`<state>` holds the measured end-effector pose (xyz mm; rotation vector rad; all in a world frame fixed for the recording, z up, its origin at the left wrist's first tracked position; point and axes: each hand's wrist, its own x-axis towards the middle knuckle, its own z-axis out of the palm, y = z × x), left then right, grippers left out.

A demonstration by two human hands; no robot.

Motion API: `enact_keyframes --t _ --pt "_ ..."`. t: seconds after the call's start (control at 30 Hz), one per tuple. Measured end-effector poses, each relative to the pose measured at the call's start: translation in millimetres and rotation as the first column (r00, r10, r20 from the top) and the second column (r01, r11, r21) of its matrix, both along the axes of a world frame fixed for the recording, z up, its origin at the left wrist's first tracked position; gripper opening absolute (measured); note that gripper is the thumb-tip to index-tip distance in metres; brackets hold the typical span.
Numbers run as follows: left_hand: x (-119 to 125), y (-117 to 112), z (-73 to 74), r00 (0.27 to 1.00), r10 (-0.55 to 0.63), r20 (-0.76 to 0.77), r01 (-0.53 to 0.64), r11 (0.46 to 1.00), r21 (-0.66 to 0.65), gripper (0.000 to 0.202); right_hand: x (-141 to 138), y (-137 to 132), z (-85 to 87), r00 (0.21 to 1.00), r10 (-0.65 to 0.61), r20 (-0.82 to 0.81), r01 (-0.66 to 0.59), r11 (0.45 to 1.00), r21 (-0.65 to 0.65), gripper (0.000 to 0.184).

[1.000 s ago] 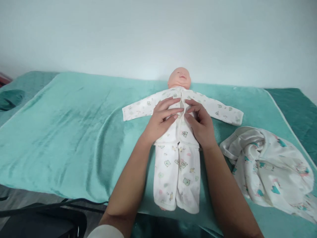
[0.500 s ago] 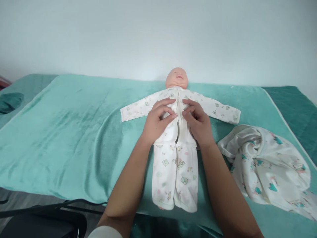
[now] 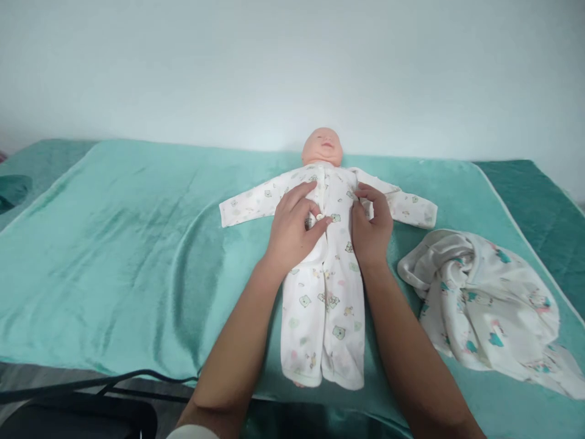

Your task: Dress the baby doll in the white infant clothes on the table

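A baby doll (image 3: 322, 146) lies on its back on a teal blanket (image 3: 137, 244), dressed in a white printed sleepsuit (image 3: 326, 292) with sleeves spread out. My left hand (image 3: 295, 228) rests on the doll's chest, its fingertips pinching the suit's front placket at a small button. My right hand (image 3: 371, 222) lies on the right side of the chest, fingers curled against the fabric near the shoulder.
A crumpled white printed cloth (image 3: 484, 299) lies on the blanket to the right of the doll. A darker green cover (image 3: 534, 201) shows at the far right. A pale wall rises behind. Dark cables and a black object (image 3: 77, 414) sit below the blanket's near edge.
The suit's front, held apart at the chest before, now lies shut. My right hand has moved from the middle out to the right side of the chest.
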<state>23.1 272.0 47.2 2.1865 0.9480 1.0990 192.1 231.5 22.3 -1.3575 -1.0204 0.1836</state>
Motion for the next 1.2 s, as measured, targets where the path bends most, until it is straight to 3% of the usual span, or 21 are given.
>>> enact_keyframes --t 0.1,0.17,0.23,0.3,0.37,0.4,0.47,0.53,0.63,0.7,0.8,0.97,1.1,1.2 --pt "-1 2 0.3 0.986 0.036 0.16 -0.017 0.992 -0.123 0.018 -8 -2 1.2 0.99 0.118 -0.078 -0.119 0.993 -0.003 0.021" --pt "-10 10 0.4 0.934 0.197 0.296 -0.122 0.96 -0.254 0.019 -3 -2 -0.5 0.971 0.179 -0.156 -0.191 0.98 -0.062 0.029" --pt "-28 24 -1.6 0.807 0.46 0.369 -0.315 0.865 -0.39 0.021 2 -2 -2.4 0.957 0.207 -0.203 -0.233 0.966 -0.116 0.033" --pt "-52 42 -7.3 0.611 0.689 0.39 -0.515 0.72 -0.466 0.02 5 -1 -3.3 0.952 0.202 -0.23 -0.236 0.962 -0.135 0.035" --pt "-71 59 -16.6 0.493 0.776 0.393 -0.617 0.631 -0.47 0.017 4 0 -3.4 0.951 0.184 -0.248 -0.223 0.965 -0.139 0.036" --pt "-76 65 -21.6 0.493 0.785 0.376 -0.638 0.62 -0.457 0.015 3 1 -3.2 0.951 0.173 -0.256 -0.213 0.967 -0.138 0.036" --pt "-77 72 -30.0 0.572 0.755 0.321 -0.664 0.656 -0.359 0.013 1 1 -3.0 0.952 0.151 -0.266 -0.192 0.972 -0.133 0.036" --pt "-67 70 -34.3 0.706 0.658 0.261 -0.64 0.751 -0.163 0.018 -1 1 -2.7 0.952 0.137 -0.275 -0.178 0.975 -0.132 0.036" --pt "-47 65 -36.2 0.897 0.432 0.095 -0.44 0.892 0.106 0.024 -2 0 -1.9 0.95 0.132 -0.284 -0.177 0.975 -0.137 0.035" --pt "-38 65 -38.4 0.95 0.313 -0.025 -0.305 0.939 0.159 0.028 -2 -1 -1.1 0.95 0.129 -0.283 -0.174 0.975 -0.139 0.034" --pt "-32 73 -44.0 0.954 0.272 -0.126 -0.255 0.957 0.139 0.036 -2 5 0.4 0.957 0.118 -0.266 -0.161 0.976 -0.148 0.033" --pt "-29 82 -41.7 0.886 0.372 -0.277 -0.357 0.928 0.107 0.045 8 32 2.6 0.991 0.041 -0.127 -0.065 0.98 -0.19 0.037" --pt "-30 78 -32.8 0.794 0.445 -0.414 -0.429 0.893 0.138 0.049 25 55 1.2 0.991 0.021 0.132 0.021 0.952 -0.305 0.044" --pt "-35 78 -30.8 0.762 0.489 -0.425 -0.487 0.865 0.121 0.049 39 69 -1.4 0.931 0.035 0.363 0.115 0.917 -0.381 0.053"
